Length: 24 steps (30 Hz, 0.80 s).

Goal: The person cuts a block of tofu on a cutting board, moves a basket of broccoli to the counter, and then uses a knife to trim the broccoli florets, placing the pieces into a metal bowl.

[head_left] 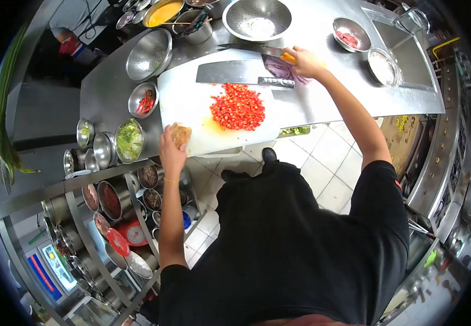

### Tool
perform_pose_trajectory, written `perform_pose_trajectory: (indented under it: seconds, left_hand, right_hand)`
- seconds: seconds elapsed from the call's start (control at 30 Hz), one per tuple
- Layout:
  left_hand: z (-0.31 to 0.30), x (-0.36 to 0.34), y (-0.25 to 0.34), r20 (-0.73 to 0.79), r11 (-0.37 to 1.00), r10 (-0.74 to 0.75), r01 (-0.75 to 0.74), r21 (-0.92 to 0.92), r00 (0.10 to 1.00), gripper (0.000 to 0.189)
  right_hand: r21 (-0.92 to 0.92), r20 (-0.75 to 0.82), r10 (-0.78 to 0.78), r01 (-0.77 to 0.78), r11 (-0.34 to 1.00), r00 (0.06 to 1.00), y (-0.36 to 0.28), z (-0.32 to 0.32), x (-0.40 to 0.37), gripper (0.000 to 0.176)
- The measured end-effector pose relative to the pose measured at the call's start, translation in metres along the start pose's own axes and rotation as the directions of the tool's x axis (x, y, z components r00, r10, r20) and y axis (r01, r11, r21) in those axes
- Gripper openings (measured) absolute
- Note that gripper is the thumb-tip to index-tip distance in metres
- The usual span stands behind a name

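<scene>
My left hand (172, 152) is closed around a light-brown chunk (180, 134) at the left edge of the white cutting board (184, 103); its exact kind I cannot make out. My right hand (305, 61) grips the yellow handle of a knife (257, 49), whose dark, narrow blade points left past the board's far edge. A wide cleaver (227, 71) lies flat on the board, its dark handle to the right. Beside that handle a purple cloth (285, 69) is bunched up, partly under the knife. Chopped red chillies (238, 107) form a pile mid-board.
Left of the board stand bowls of whole red chillies (145, 101) and chopped greens (129, 140). Behind it are two colanders (257, 19) (148, 54). A bowl of meat (349, 35) sits near the sink (404, 51) on the right. Below left, a rack (72, 212) holds several pots.
</scene>
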State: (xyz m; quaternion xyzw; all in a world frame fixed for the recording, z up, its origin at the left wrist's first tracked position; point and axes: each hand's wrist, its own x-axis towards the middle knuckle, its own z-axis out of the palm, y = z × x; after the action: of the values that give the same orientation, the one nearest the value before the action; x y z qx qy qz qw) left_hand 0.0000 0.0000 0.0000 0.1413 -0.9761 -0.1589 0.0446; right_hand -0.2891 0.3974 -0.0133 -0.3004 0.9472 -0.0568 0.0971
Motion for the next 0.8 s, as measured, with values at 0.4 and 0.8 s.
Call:
perform_pose_trajectory:
  seconds: [0.4, 0.8]
  left_hand:
    - [0.021, 0.003, 0.020, -0.110, 0.998, -0.054, 0.052, -0.020, 0.992, 0.070]
    - [0.023, -0.005, 0.011, -0.225, 0.965, -0.133, 0.075, -0.251, 0.965, 0.058]
  right_hand:
    - [0.814, 0.160, 0.147, -0.214, 0.540, 0.976, 0.099, 0.038, -0.098, 0.037]
    - [0.497, -0.367, 0.378, -0.164, 0.852, 0.850, 0.086, 0.006, -0.255, 0.046]
